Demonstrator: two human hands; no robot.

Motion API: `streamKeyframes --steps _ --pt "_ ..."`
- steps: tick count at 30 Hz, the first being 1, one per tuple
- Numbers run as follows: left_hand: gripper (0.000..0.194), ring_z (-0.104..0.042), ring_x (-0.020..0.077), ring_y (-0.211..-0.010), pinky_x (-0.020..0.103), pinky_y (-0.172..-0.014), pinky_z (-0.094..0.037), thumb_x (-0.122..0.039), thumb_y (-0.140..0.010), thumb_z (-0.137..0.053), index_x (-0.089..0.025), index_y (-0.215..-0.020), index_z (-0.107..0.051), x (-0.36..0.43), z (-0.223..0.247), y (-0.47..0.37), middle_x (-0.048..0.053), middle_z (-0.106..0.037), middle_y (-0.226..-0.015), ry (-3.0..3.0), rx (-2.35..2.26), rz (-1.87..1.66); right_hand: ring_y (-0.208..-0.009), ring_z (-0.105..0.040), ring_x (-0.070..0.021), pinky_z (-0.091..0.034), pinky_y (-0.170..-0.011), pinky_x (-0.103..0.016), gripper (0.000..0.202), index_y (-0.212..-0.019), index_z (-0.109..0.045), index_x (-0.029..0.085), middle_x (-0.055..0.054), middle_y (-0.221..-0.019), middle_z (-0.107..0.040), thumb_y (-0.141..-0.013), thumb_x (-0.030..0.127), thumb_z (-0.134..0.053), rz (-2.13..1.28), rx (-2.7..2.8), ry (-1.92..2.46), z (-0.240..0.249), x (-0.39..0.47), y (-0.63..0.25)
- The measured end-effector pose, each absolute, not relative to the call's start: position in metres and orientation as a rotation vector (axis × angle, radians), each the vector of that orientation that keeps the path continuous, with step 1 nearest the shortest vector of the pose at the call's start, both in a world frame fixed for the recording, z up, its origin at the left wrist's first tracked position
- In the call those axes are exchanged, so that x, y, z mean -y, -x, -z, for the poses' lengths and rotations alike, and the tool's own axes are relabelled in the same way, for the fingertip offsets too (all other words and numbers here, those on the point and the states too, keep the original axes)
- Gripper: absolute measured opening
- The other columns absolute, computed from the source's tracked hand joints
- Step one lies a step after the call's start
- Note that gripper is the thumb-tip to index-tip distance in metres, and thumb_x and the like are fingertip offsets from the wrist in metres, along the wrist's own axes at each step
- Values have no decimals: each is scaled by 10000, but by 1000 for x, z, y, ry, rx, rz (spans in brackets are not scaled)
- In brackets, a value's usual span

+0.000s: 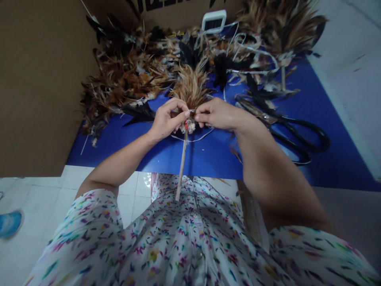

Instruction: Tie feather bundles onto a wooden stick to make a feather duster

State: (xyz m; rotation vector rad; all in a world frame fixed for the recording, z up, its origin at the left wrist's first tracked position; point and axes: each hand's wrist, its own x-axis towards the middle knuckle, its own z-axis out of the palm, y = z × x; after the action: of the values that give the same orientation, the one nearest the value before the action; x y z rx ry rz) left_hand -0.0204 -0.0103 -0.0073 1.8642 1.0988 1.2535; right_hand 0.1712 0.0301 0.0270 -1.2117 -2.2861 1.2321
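Note:
A bundle of brown feathers [192, 85] on a thin wooden stick [181, 171] lies in front of me, its stick reaching past the table's near edge. My left hand [170, 118] pinches a white string [192, 111] at the base of the feathers. On the other side of the bundle, my right hand [216, 114] pinches the same string, thumb against forefinger. A red band [186, 125] and pale quill ends show just below my fingers. The string's loose part curves across the blue tabletop under the stick.
Loose brown and black feathers [125, 79] cover the back of the blue table [220, 159]. Large black-handled scissors [297, 131] lie at the right. Behind are a white digital device [214, 22] and another feather bundle [276, 28]. A cardboard panel [41, 87] stands at left.

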Motion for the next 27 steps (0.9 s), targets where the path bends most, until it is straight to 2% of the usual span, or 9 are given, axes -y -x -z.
streamKeyframes --steps 5,9,18,22,27 --pt "357 -440 15 -402 177 -396 -351 -550 -891 -573 -195 -893 -534 9 9 22 5 -684 -821 -1839 -1045 -1157 -471 -381 -87 -294 -497 -271 358 -560 -579 190 20 -466 -449 -851 383 -656 -1306 2234 1202 -31 -27 -173" --pt "403 -465 31 -417 197 -412 -360 -607 -872 -558 -205 -881 -523 7 9 24 10 -691 -808 -1806 -1106 -1078 -460 -383 -82 -295 -487 -269 345 -599 -614 190 20 -487 -499 -828 440 -680 -1234 2239 1185 -31 -30 -177" --pt "455 -559 76 -480 211 -449 -409 -633 -783 -654 -193 -856 -564 8 9 23 8 -676 -702 -1784 -1184 -997 -652 -573 -147 -410 -617 -284 209 -693 -681 201 -15 -622 -642 -806 376 -680 -1072 2240 1053 -30 -32 -177" --pt "433 -576 95 -488 219 -460 -434 -598 -766 -695 -201 -889 -576 8 9 23 -11 -657 -645 -1776 -1231 -1002 -681 -589 -163 -419 -631 -289 167 -693 -681 199 -20 -647 -655 -787 337 -694 -1070 2207 1051 -31 -29 -175" --pt "349 -562 87 -458 213 -460 -447 -518 -804 -691 -176 -817 -618 13 7 21 -15 -638 -596 -1803 -1229 -1006 -682 -584 -155 -406 -642 -287 118 -680 -686 178 -26 -668 -660 -767 256 -703 -1065 2172 1080 -32 -24 -168"
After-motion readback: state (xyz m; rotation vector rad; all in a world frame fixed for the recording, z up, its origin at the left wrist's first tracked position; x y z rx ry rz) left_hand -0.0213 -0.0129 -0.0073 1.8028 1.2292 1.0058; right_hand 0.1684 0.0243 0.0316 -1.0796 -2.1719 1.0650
